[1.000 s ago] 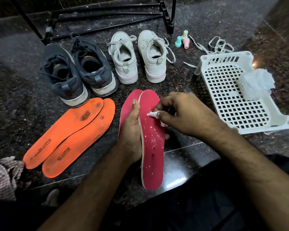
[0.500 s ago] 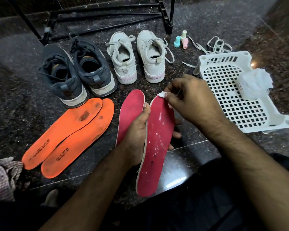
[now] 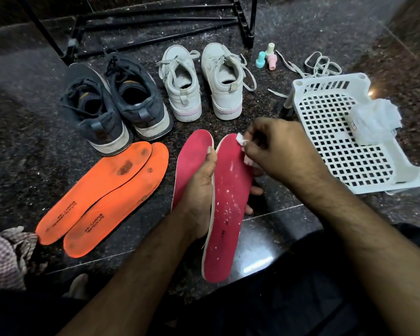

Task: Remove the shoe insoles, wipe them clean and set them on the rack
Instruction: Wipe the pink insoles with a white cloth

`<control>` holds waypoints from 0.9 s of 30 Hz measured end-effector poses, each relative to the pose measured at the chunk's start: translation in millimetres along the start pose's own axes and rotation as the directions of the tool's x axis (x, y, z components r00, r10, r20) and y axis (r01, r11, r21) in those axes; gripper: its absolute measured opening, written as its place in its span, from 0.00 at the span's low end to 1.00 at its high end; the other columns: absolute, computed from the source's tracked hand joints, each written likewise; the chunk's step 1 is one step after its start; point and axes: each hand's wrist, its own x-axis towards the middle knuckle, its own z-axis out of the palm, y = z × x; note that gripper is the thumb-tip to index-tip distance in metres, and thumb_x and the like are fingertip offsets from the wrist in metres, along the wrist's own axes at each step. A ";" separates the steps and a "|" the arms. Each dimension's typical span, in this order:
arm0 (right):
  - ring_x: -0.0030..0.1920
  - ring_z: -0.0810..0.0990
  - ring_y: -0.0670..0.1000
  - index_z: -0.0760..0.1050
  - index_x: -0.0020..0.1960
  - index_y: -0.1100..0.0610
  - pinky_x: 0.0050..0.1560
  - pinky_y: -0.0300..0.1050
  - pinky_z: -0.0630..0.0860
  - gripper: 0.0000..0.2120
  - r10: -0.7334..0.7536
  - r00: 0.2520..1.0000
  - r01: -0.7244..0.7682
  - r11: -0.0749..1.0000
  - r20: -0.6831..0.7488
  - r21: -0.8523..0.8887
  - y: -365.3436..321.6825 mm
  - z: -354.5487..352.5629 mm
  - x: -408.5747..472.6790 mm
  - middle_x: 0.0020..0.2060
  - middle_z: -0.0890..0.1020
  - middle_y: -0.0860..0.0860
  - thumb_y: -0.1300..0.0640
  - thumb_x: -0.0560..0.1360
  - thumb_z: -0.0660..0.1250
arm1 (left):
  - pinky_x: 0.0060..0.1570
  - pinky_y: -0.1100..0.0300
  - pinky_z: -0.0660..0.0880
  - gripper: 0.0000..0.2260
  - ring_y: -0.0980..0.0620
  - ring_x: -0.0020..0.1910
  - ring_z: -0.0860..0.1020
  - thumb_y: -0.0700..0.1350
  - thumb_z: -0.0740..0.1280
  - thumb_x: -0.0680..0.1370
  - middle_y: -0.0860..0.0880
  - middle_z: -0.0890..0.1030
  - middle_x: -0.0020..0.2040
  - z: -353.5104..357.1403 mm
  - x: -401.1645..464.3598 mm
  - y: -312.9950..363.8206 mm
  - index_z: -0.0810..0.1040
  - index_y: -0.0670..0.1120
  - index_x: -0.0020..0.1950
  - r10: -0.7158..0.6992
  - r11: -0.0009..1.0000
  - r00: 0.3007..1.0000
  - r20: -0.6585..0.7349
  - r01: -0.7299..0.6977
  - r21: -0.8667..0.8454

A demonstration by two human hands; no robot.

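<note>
Since half a second back the right hand [image 3: 280, 151] has slid its white wipe [image 3: 240, 139] just a touch down from the toe of the pink insole [image 3: 228, 207], fingers pinching the wipe against it. Left hand [image 3: 199, 190] grips that insole by its edge, thumb on top, fingers curled under. Second pink insole [image 3: 192, 154] lies on the floor [image 3: 22, 141] just beside at 9 o'clock, two orange insoles [image 3: 102, 197] further that way. White basket [image 3: 337, 132] sits at 3 o'clock, black rack [image 3: 155, 23] at 12 behind the dark shoes [image 3: 114, 105] and white shoes [image 3: 201, 83]
</note>
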 end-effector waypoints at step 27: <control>0.33 0.83 0.43 0.83 0.44 0.52 0.46 0.42 0.81 0.03 -0.060 0.956 0.026 0.992 0.286 0.121 -23.2 16.9 -24.1 0.33 0.85 0.48 0.57 0.74 0.70 | 0.28 0.60 0.76 0.37 0.45 0.28 0.76 0.69 0.48 0.80 0.39 0.75 0.32 -5.0 9.4 1.5 0.80 0.39 0.42 0.088 0.977 0.992 -0.093 -0.105 -0.187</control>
